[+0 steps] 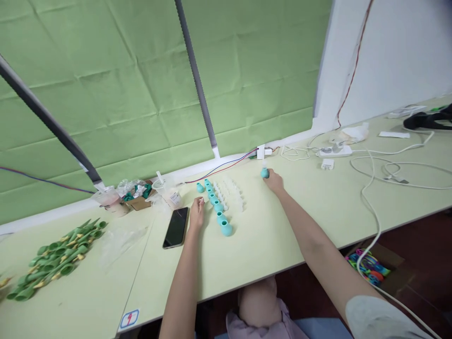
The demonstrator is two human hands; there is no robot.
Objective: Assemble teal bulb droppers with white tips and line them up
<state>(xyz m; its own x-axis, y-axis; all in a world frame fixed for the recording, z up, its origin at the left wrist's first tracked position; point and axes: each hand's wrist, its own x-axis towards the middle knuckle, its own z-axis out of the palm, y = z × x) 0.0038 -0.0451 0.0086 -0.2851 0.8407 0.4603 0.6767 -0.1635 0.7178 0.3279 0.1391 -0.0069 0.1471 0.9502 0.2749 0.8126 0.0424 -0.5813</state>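
Observation:
My right hand [275, 181] grips a small round teal pot [264, 173] near the back of the table, right of the other pieces. Its fingers close round the pot's right side. My left hand [197, 214] rests on the table between the phone and the pots, fingers curled together. A pale spot shows at its fingertips, too small to identify. Beside it runs a slanting row of teal pots [226, 229] with open tops, and a single teal pot [200, 188] stands apart at the far end. Right of that row lie small white parts [221, 195] and translucent parts [237, 194] in lines.
A black phone [175, 228] lies left of my left hand. Behind it stand a plastic cup [168, 192] and a small cardboard box [140, 201]. Green stem-like pieces [58, 259] are heaped at left. White cables and a power strip [334, 151] lie at right.

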